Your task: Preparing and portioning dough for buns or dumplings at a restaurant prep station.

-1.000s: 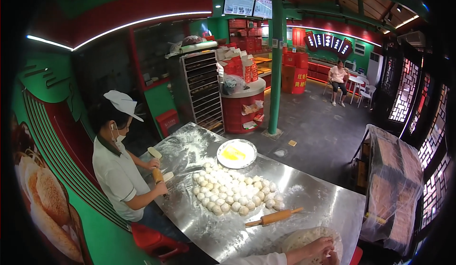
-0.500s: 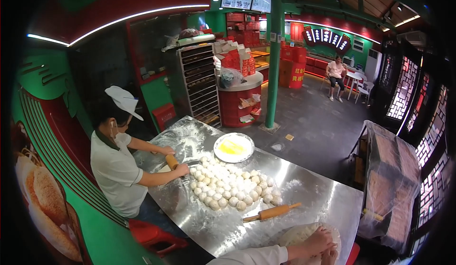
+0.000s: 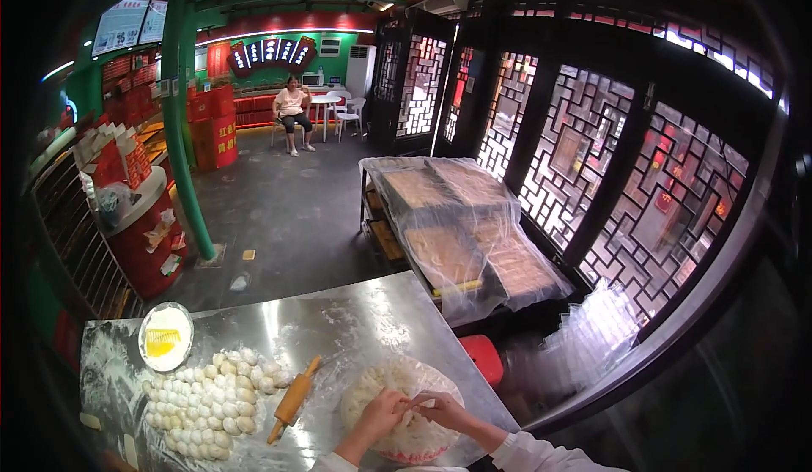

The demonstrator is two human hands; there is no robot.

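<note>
My left hand and my right hand meet over a large round pale mass at the table's near side, which has red markings along its lower edge. Both sets of fingers are closed and pinch together above its middle. What lies between them is too small to make out. Left of the mass, a wooden rolling pin rests slantwise on the steel table. Beyond it is a cluster of floury dough balls. Behind these stands a round white dish with something yellow in it.
Flour dusts the steel table. A rack of trays under clear plastic stands past its far right corner, a red stool beside the right edge. A green post rises beyond the table. A seated person is farther back.
My view has swung to the right, so the person rolling dough at the left is out of sight. My hands stay together over the pale mass; both forearms now show.
</note>
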